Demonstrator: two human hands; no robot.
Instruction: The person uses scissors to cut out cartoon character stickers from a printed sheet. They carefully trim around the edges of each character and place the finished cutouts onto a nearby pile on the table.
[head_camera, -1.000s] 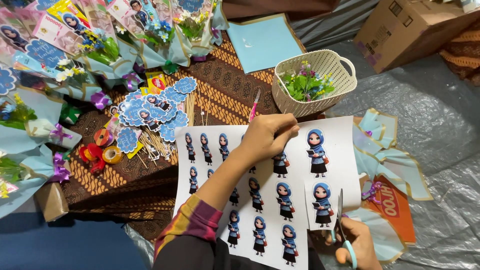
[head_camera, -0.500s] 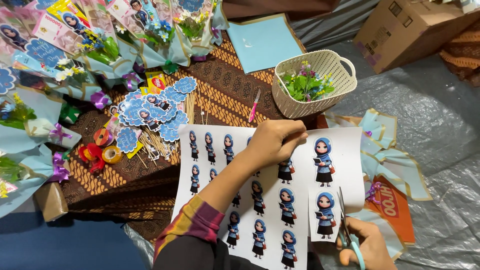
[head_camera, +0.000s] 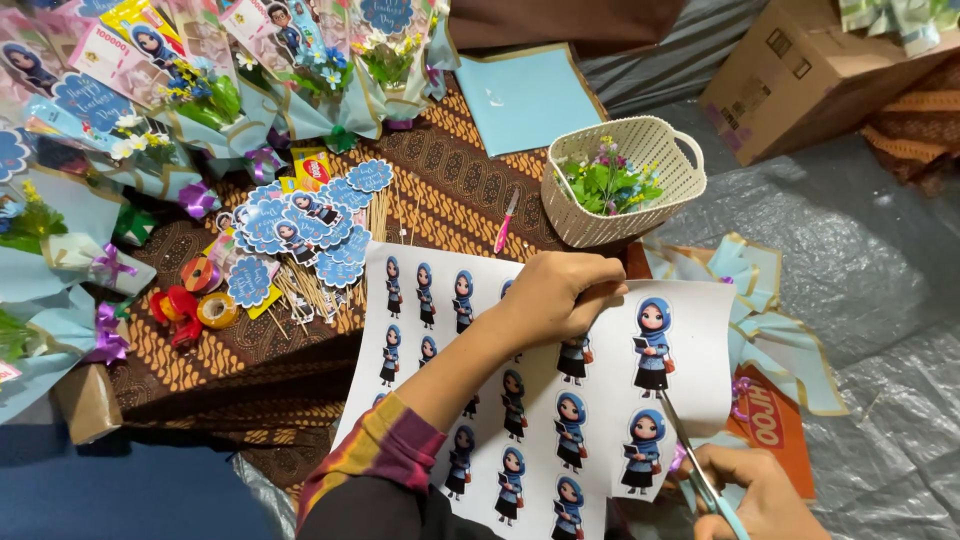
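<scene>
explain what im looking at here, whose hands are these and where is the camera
The camera sits on a person's head and looks down at their own two bare hands. The left hand presses on a printed sheet of cartoon figures in blue headscarves. The right hand holds scissors, blades at the sheet's right edge. Around them lie a patterned brown cloth, a cream basket of small flowers, blue cut-out toppers, tape rolls, wrapped bouquets and a cardboard box.
</scene>
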